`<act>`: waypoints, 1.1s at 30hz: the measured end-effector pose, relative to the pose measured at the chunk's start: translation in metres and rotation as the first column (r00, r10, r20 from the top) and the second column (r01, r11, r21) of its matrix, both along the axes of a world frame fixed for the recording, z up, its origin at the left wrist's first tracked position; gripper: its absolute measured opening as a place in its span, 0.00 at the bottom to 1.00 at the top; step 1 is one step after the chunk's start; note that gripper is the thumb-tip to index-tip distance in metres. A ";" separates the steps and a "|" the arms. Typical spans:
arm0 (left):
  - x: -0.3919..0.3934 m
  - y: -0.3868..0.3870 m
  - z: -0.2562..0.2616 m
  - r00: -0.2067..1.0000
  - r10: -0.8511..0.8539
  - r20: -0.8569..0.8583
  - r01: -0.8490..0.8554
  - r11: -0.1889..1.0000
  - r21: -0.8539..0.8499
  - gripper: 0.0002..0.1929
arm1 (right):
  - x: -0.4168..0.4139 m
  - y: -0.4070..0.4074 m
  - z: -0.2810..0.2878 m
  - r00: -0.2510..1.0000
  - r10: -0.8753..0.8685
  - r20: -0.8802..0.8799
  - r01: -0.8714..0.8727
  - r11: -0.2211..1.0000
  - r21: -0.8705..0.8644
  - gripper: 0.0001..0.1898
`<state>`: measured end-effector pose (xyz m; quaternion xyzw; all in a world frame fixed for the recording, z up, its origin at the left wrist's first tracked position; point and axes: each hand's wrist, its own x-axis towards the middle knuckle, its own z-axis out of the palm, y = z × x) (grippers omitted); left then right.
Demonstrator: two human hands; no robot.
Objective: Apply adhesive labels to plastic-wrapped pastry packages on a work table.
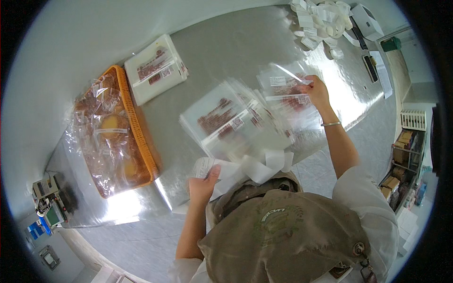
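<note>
Between the thumb and fingers of my left hand [203, 184] is a strip of white paper labels [260, 169], which trails along the table's near edge. My right hand [315, 92] pinches the edge of a clear printed plastic bag [283, 83] that bears a small white label. Under and beside it more such bags lie overlapping. A fanned stack of clear printed bags [226, 120] spreads over the steel table [212, 46] between my hands.
An orange wicker basket [136, 131] of wrapped baked goods stands at the left, beside a thick stack of printed bags [155, 70]. Tangled label strips [324, 21], a white printer-like device [367, 23] and a dark phone [370, 69] lie at the upper right.
</note>
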<state>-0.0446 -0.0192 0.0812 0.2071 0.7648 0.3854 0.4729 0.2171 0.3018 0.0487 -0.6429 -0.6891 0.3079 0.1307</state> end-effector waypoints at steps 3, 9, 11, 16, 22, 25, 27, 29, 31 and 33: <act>0.005 0.008 0.017 0.894 0.080 0.440 -0.172 0.970 0.174 0.19 | -0.001 -0.005 0.007 0.962 0.018 0.274 -0.038 0.997 0.070 0.27; 0.017 0.020 0.037 0.886 0.063 0.460 -0.165 0.969 0.185 0.14 | -0.080 -0.107 0.071 0.784 0.552 -0.285 -0.567 0.823 0.035 0.10; 0.016 0.020 0.036 0.926 -0.028 0.377 -0.026 0.990 0.138 0.15 | -0.105 -0.148 0.082 0.648 0.558 -0.518 -0.717 0.677 -0.168 0.13; 0.014 0.017 0.025 0.955 -0.292 0.054 0.267 0.923 0.276 0.19 | -0.131 -0.173 0.086 0.568 0.587 -0.577 -0.775 0.618 -0.135 0.18; 0.014 0.009 0.022 0.883 -0.360 -0.301 0.460 0.788 0.409 0.16 | -0.134 -0.178 0.085 0.564 0.595 -0.573 -0.775 0.621 -0.118 0.16; 0.010 0.005 0.024 0.594 0.167 0.787 -0.367 0.927 0.080 0.14 | -0.132 -0.183 0.078 0.530 0.666 -0.525 -0.800 0.598 -0.050 0.17; 0.009 0.006 0.021 0.641 0.263 0.721 -0.324 0.944 -0.057 0.16 | -0.130 -0.185 0.072 0.393 0.833 -0.388 -0.808 0.515 0.287 0.14; 0.008 0.007 0.019 0.627 0.309 0.715 -0.348 0.932 -0.098 0.16 | -0.129 -0.186 0.066 0.363 0.847 -0.389 -0.798 0.498 0.339 0.13; 0.007 0.007 0.014 0.583 0.313 0.750 -0.366 0.925 -0.101 0.16 | -0.128 -0.186 0.063 0.336 0.859 -0.386 -0.786 0.482 0.387 0.11; 0.007 0.006 0.008 0.405 0.332 0.852 -0.392 0.905 -0.167 0.13 | -0.131 -0.181 0.062 0.294 0.904 -0.312 -0.708 0.425 0.564 0.10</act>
